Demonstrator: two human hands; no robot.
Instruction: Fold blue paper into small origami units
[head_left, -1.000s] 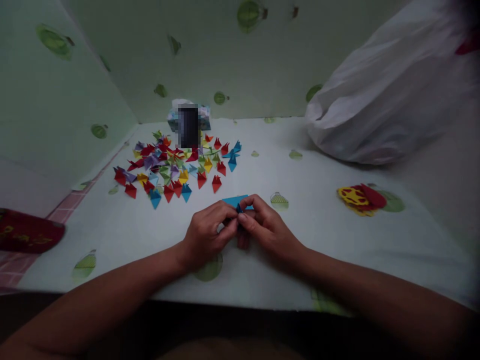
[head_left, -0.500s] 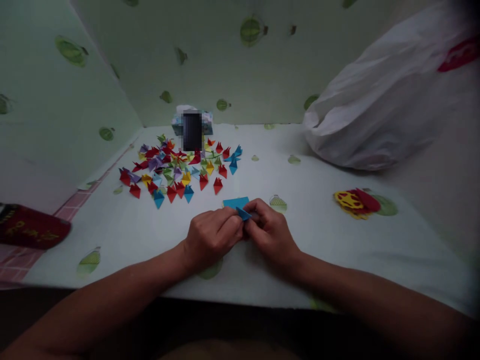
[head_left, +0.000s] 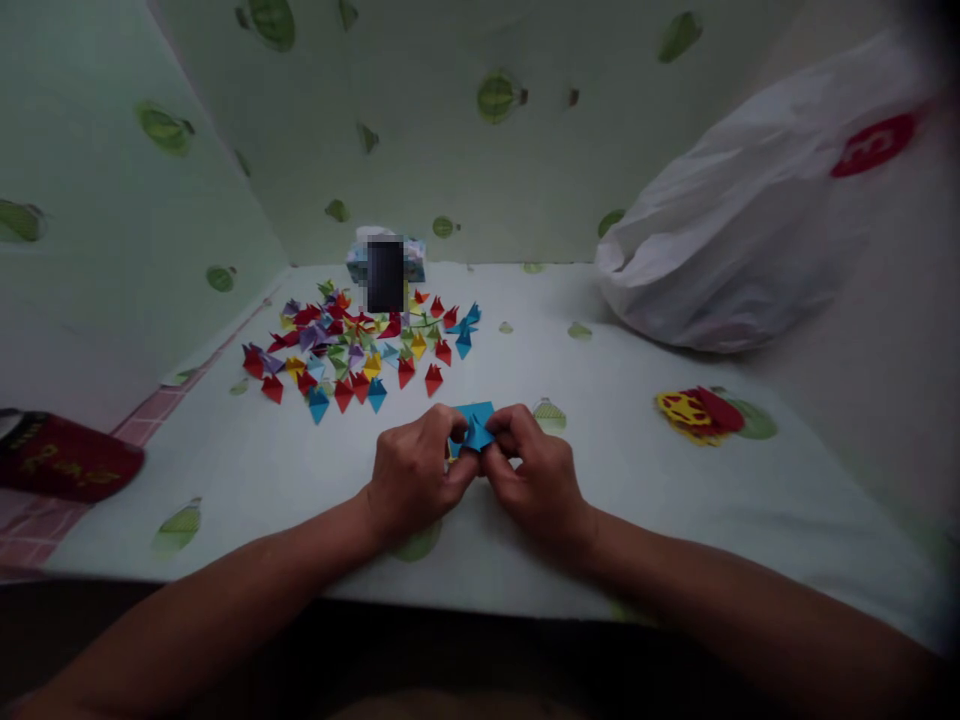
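Observation:
A small folded blue paper piece (head_left: pixel 478 434) is pinched between my two hands near the middle of the table. My left hand (head_left: pixel 420 462) grips its left side with thumb and bent fingers. On the right side, the thumb and fingertips of my right hand (head_left: pixel 536 470) close on the same piece. Flat blue paper (head_left: pixel 480 408) lies just behind the fingertips, partly covered by them. Several folded paper pieces in red, blue, yellow, green and purple spread beyond my left hand, among them a blue one (head_left: pixel 319 404) and a red one (head_left: pixel 433 379).
A tissue box (head_left: pixel 415 262) with a dark, pixelated object in front stands at the back. At the right back rests a white plastic bag (head_left: pixel 720 230). Yellow and red cut-outs (head_left: pixel 686 408) lie on the right. A dark red container (head_left: pixel 75 458) sits at the far left.
The folded blue piece has turned and now shows upright points. My fingers have shifted around it, with the left fingers raised and more curled. The whole view has tilted slightly.

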